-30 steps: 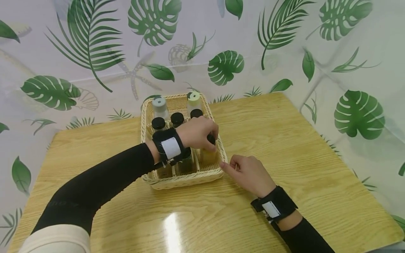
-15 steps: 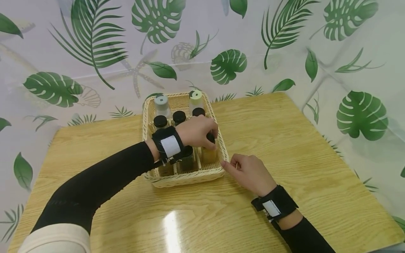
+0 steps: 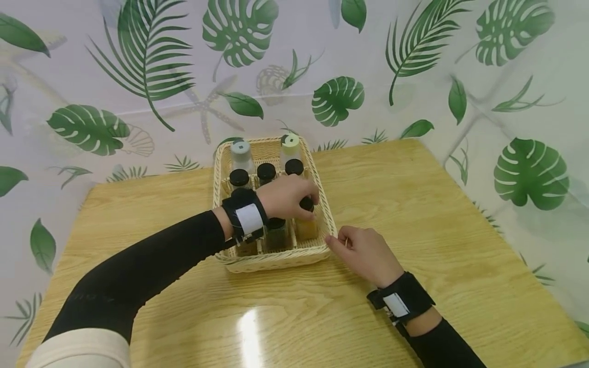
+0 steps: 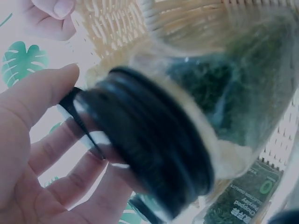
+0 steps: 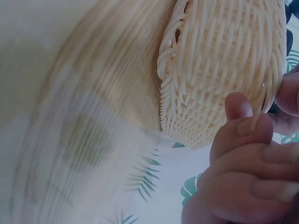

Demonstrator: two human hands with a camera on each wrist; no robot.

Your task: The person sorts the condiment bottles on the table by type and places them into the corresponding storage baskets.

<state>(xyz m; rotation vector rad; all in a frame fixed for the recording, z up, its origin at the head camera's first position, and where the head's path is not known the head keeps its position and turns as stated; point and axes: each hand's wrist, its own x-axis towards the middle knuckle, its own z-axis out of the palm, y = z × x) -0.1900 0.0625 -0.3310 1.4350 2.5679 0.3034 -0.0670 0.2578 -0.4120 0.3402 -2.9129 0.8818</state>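
A wicker basket (image 3: 276, 263) with dividers stands on the table, holding several spice jars. My left hand (image 3: 287, 197) reaches over it from the left. Its thumb and fingers pinch the black cap (image 3: 306, 204) of a spice jar with yellow contents (image 3: 306, 229) in the front right compartment. In the left wrist view, a jar of green herbs (image 4: 205, 93) with a black lid partly hides those fingers. My right hand (image 3: 368, 255) is at the basket's front right corner, thumb at the rim and fingers curled against the outer wall (image 5: 224, 70).
At the basket's back stand a grey-topped bottle (image 3: 241, 153) and a yellow-topped bottle (image 3: 290, 147). More black-capped jars (image 3: 239, 177) fill the middle row. The wooden table (image 3: 391, 189) meets a leaf-printed backdrop (image 3: 285, 66) behind and at the right.
The head view has shifted slightly, so the basket appears a little farther right. Both hands keep nearly the same place at the jar and the basket corner.
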